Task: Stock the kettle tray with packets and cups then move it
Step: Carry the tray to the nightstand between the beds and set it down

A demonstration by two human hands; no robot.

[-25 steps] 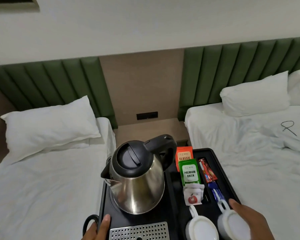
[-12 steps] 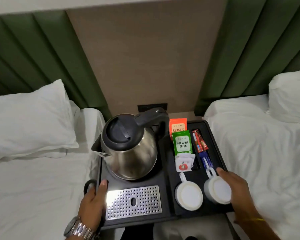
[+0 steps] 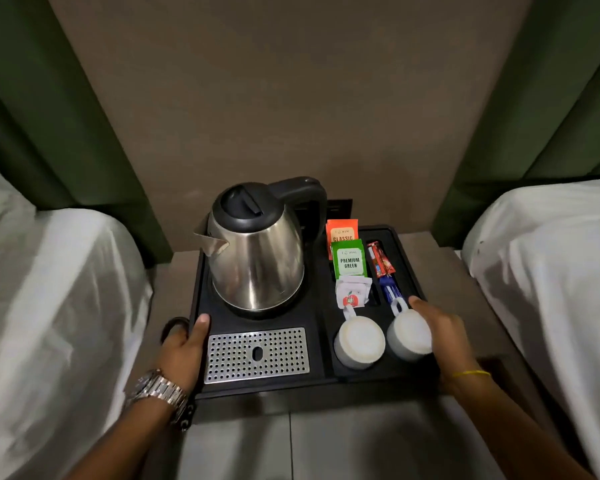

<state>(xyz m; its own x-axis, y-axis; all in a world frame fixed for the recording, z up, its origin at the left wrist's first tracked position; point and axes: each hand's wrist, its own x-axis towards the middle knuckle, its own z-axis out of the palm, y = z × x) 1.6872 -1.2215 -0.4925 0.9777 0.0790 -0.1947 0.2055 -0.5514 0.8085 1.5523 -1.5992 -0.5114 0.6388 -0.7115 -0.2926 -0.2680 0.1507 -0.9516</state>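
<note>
The black kettle tray (image 3: 321, 336) sits over the bedside table (image 3: 440, 268) between two beds. On its left half stands a steel kettle (image 3: 257, 258), with a perforated metal drip plate (image 3: 256, 355) in front. Its right half holds an orange packet (image 3: 342, 231), a green packet (image 3: 349, 259), a white packet (image 3: 352, 292), red (image 3: 380, 259) and blue (image 3: 391, 292) sachets, and two white cups (image 3: 360, 341) (image 3: 409, 336) upside down. My left hand (image 3: 184, 351) grips the tray's left edge, thumb on top. My right hand (image 3: 442, 332) grips the right edge beside the right cup.
White-sheeted beds flank the table, one on the left (image 3: 49, 306) and one on the right (image 3: 548, 258). A beige wall panel (image 3: 284, 98) with a dark socket plate (image 3: 340, 207) stands right behind the kettle. Green padded headboards (image 3: 32, 116) rise on both sides. A black cord loop (image 3: 174, 327) lies by my left hand.
The tray has travelled forward from between the beds to the bedside table by the wall. Both hands kept their grip on its edges, and the view has tilted down.
</note>
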